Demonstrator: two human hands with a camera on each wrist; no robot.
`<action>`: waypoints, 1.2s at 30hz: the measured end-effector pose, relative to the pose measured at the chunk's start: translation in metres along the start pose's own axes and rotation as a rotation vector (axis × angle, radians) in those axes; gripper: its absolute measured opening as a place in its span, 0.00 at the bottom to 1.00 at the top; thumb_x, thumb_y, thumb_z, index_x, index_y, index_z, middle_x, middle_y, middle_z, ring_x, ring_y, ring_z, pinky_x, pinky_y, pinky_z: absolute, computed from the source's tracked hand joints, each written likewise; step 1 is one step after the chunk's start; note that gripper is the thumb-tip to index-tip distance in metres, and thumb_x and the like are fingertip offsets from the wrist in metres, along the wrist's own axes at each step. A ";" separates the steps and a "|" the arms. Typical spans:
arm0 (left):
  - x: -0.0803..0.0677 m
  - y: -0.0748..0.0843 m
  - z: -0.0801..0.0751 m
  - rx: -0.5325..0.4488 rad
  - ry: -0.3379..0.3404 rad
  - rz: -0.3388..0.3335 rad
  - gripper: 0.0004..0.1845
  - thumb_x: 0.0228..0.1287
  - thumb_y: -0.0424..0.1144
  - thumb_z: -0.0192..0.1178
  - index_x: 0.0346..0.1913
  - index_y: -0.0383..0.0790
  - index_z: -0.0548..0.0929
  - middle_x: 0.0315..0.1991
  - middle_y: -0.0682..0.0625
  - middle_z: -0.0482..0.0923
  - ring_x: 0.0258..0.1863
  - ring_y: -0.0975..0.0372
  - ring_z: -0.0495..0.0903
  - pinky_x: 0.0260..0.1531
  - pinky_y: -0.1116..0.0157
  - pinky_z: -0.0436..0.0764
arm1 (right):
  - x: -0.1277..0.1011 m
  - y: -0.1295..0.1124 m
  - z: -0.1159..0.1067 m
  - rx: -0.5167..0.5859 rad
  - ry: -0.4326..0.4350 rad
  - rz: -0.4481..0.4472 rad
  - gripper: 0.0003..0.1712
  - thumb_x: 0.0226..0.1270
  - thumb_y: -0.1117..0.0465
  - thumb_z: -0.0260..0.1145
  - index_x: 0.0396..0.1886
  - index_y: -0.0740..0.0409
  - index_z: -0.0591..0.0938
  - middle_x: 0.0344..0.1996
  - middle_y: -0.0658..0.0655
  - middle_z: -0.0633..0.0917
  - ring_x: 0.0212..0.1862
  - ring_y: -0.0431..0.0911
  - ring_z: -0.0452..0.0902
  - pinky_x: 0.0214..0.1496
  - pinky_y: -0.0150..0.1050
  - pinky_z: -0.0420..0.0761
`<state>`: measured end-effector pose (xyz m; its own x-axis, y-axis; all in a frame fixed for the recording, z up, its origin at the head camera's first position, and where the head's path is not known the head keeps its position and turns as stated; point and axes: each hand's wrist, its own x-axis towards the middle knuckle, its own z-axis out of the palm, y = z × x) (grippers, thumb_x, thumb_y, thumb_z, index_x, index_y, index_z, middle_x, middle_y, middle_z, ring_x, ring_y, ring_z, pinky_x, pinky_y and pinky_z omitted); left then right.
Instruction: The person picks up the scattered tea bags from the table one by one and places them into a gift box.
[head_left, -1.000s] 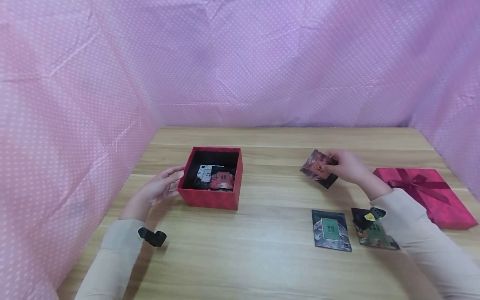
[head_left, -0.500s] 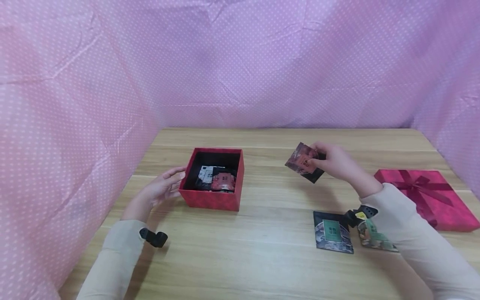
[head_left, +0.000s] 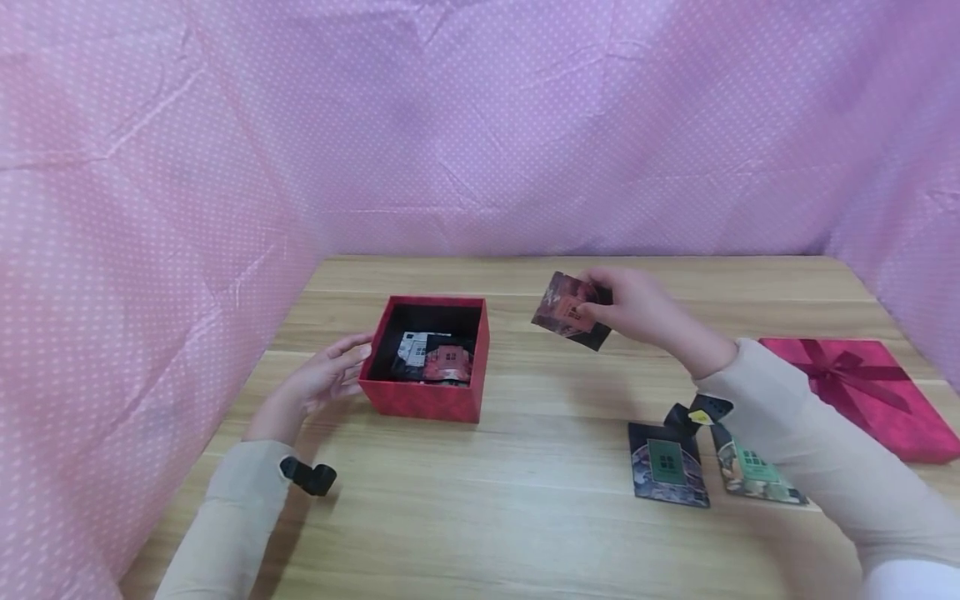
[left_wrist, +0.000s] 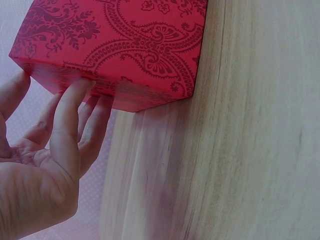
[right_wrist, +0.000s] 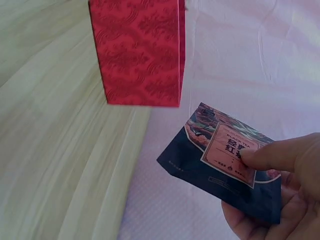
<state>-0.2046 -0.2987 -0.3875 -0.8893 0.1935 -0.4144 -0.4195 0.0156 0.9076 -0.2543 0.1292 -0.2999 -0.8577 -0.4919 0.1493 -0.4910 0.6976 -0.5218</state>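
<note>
pinching from one side, right grip (head_left: 633,304) holds a probably light, bendy packet (right_wrist: 220,162) well; left grip (head_left: 324,377), fingers apart, touches box (head_left: 429,402).

The box (head_left: 427,404) looks papery, the packet (right_wrist: 192,160) smooth and matt, the tabletop (head_left: 480,508) wooden, the backdrop (head_left: 480,125) cloth.

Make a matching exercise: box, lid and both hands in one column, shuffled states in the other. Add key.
1. Box
2. Lid
3. Left hand
4. Right hand

A. pinches a black tea sachet
B. open-topped, other sachets inside
C. fingers touch the outside of the box
D. carries a bow on top

Pairs: 1-B, 2-D, 3-C, 4-A
</note>
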 end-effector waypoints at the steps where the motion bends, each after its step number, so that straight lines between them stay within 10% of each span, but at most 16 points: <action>1: 0.000 0.000 0.000 0.001 -0.002 0.000 0.22 0.70 0.47 0.53 0.64 0.52 0.65 0.48 0.59 0.79 0.48 0.67 0.80 0.45 0.65 0.81 | 0.002 -0.004 0.000 -0.013 0.000 -0.002 0.11 0.62 0.66 0.64 0.45 0.63 0.79 0.35 0.60 0.84 0.35 0.50 0.75 0.42 0.46 0.72; 36: 0.003 -0.003 -0.001 0.047 -0.029 0.032 0.21 0.73 0.45 0.50 0.65 0.50 0.64 0.47 0.62 0.80 0.47 0.69 0.80 0.45 0.66 0.81 | 0.067 -0.084 0.054 0.068 -0.068 -0.081 0.10 0.62 0.63 0.65 0.43 0.59 0.80 0.39 0.55 0.85 0.37 0.46 0.74 0.45 0.43 0.75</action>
<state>-0.2065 -0.2992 -0.3918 -0.8963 0.2228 -0.3835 -0.3813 0.0545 0.9229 -0.2625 0.0098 -0.2915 -0.8024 -0.5808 0.1372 -0.5444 0.6183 -0.5668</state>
